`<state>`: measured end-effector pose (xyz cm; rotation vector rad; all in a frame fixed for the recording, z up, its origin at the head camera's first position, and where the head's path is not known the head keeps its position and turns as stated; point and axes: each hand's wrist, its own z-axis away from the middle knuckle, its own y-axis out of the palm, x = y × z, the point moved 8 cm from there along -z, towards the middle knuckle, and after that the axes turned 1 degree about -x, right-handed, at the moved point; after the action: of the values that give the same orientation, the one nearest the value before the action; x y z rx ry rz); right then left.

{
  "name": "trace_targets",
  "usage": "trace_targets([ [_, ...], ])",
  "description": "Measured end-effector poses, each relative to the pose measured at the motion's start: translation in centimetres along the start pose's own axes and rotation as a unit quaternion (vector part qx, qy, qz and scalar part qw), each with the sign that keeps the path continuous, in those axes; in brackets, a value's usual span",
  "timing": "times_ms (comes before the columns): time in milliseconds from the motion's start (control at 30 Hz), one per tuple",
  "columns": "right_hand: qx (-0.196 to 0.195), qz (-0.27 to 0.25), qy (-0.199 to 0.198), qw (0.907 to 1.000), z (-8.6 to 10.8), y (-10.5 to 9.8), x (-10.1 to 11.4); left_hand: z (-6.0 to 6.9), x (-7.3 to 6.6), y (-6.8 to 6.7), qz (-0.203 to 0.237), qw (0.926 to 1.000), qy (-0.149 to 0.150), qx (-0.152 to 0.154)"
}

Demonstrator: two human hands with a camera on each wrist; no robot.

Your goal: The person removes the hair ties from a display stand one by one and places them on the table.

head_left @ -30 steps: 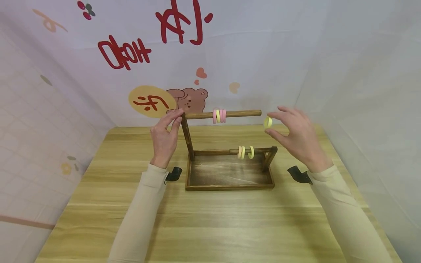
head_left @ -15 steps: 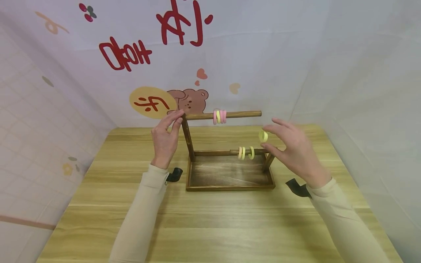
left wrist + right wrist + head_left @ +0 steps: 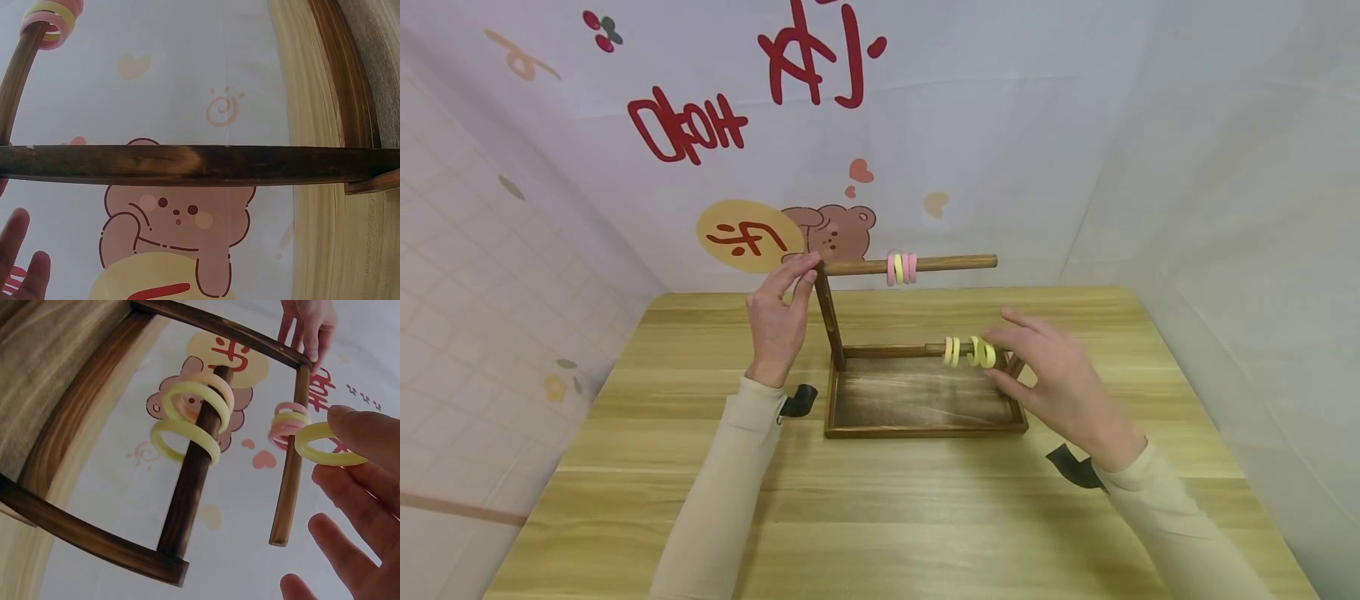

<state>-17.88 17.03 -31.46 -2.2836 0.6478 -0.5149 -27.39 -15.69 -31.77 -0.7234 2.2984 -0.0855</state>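
A dark wooden rack (image 3: 925, 430) with a tray base and two bars stands on the table. Its upper bar (image 3: 958, 262) carries several pink rings (image 3: 912, 268) and a yellow one. Around the lower bar (image 3: 181, 506) hang a peach ring (image 3: 215, 384) and two yellow rings (image 3: 187, 439). My right hand (image 3: 1060, 387) pinches another yellow ring (image 3: 331, 459) between thumb and fingers, close to the lower bar's right part; the right wrist view shows it apart from that bar. My left hand (image 3: 778, 321) holds the top corner of the rack's left post (image 3: 830, 317) with its fingertips.
The wood-grain table (image 3: 880, 517) stretches in front of the rack and to both sides. A white printed backdrop (image 3: 1000, 125) with a bear drawing rises behind it. Black wrist mounts (image 3: 799, 401) sit at both sleeve cuffs.
My right hand has moved down and slightly left with the yellow ring, from beside the upper bar's free end to the lower bar. The left hand stays at the post's top.
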Motion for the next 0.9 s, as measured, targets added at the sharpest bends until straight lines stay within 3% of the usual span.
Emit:
trace_targets([
  [300,0.059,-0.001,0.018,0.9981,1.7,2.2,1.1,0.1,-0.2,-0.2,0.004,1.0000,0.000,0.001],
  [900,0.094,0.004,-0.019,0.9954,5.9,6.0,3.8,0.1,-0.1,0.0,0.016,0.9999,0.002,-0.002],
])
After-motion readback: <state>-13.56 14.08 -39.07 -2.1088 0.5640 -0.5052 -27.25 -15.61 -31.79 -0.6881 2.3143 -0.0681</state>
